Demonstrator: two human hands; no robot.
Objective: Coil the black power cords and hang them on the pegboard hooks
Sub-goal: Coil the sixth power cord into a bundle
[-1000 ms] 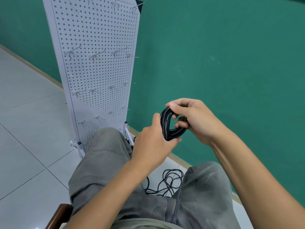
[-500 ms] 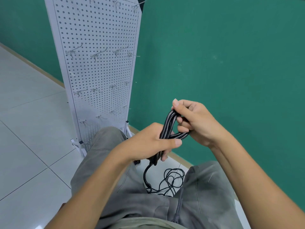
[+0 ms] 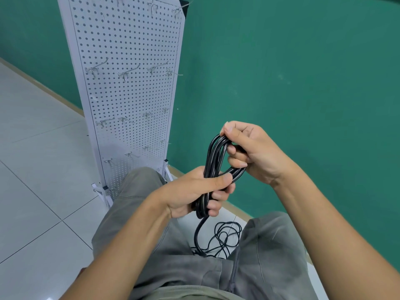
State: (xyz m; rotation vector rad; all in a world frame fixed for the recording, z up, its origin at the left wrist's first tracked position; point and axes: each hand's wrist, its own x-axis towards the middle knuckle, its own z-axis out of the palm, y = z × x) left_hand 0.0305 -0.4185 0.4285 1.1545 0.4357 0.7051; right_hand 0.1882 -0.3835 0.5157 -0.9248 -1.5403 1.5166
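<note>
Both hands' fingers curl round coiled black cord (image 3: 213,156) (left hand (image 3: 190,191) low, right hand (image 3: 255,150) high).

The coiled cord (image 3: 214,161) is held between the left hand (image 3: 194,192), below, and the right hand (image 3: 251,152), above and to the right, over the lap. The pegboard (image 3: 129,94) is set on the floor (image 3: 32,169) ahead and to the left, against the wall (image 3: 281,72). A loose cord (image 3: 225,237) is spread on the floor between the knees.
</note>
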